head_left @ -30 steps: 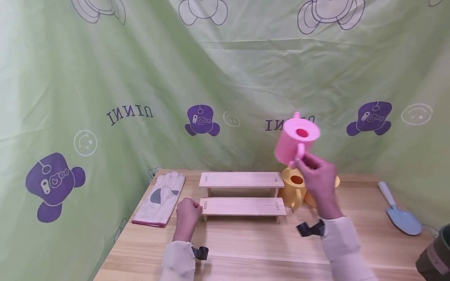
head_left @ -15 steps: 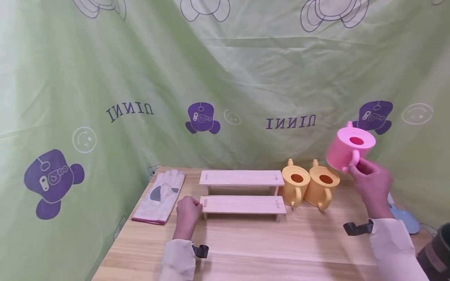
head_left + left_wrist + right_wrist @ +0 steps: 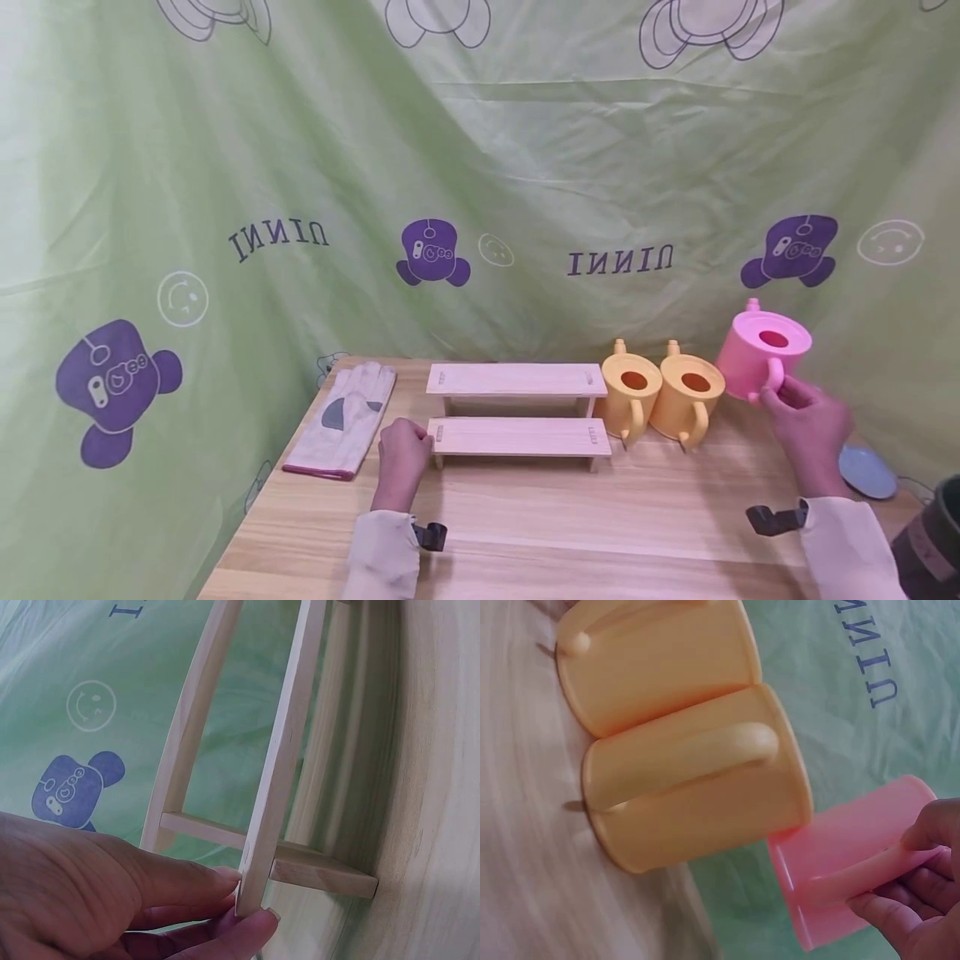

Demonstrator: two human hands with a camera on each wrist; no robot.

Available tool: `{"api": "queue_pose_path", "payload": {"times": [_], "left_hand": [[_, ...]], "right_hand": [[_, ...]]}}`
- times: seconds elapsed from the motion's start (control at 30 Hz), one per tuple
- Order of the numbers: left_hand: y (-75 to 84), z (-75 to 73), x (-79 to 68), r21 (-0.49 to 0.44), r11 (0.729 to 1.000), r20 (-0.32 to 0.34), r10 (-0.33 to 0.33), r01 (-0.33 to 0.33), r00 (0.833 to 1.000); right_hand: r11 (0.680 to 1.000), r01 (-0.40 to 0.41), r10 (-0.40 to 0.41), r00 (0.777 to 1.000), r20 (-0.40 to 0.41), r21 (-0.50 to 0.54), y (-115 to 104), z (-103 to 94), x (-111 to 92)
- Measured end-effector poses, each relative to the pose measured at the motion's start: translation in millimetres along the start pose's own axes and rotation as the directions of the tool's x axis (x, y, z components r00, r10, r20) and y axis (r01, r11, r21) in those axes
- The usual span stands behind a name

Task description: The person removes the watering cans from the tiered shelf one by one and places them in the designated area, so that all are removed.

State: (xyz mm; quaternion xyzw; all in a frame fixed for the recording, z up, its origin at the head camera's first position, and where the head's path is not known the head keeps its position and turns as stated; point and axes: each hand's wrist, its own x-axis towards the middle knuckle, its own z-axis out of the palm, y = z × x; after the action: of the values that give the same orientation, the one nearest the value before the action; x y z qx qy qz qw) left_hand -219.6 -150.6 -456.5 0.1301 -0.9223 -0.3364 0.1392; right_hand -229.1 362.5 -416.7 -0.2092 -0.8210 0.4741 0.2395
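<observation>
A pink watering can [image 3: 750,354] hangs upright above the table's back right, its handle pinched by my right hand [image 3: 813,433]. In the right wrist view the thumb and fingers [image 3: 892,919] curl round that handle. Just left of it, two yellow watering cans [image 3: 626,404] stand side by side on the table. My left hand [image 3: 403,458] pinches the left end of the lower board of a two-step wooden shelf [image 3: 517,437]. The left wrist view shows thumb and fingers on either side of the board's end [image 3: 255,877].
White work gloves [image 3: 341,425] with a red hem lie left of the shelf. A blue trowel [image 3: 868,473] lies partly hidden behind the right hand. A dark pot [image 3: 933,542] is at the right edge. Green printed cloth [image 3: 510,167] hangs behind the table.
The right hand has carried the pink watering can rightward from above the yellow cans, then lowered it beside them. The left hand keeps its hold on the shelf.
</observation>
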Motion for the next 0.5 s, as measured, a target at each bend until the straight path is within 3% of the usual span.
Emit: {"api": "queue_pose_path", "payload": {"times": [0.27,0.5], "left_hand": [[-1.8,1.7,0.4,-0.009,1.000,0.016,-0.013,0.013,1.000],[-1.8,0.3,1.3,0.002,1.000,0.018,-0.017,0.017,1.000]], "right_hand": [[0.998,0.016,-0.012,0.998,0.064,-0.054,17.6,-0.4,-7.1],[0.982,-0.048,0.072,0.989,0.128,-0.185,38.1,2.8,-19.5]]}}
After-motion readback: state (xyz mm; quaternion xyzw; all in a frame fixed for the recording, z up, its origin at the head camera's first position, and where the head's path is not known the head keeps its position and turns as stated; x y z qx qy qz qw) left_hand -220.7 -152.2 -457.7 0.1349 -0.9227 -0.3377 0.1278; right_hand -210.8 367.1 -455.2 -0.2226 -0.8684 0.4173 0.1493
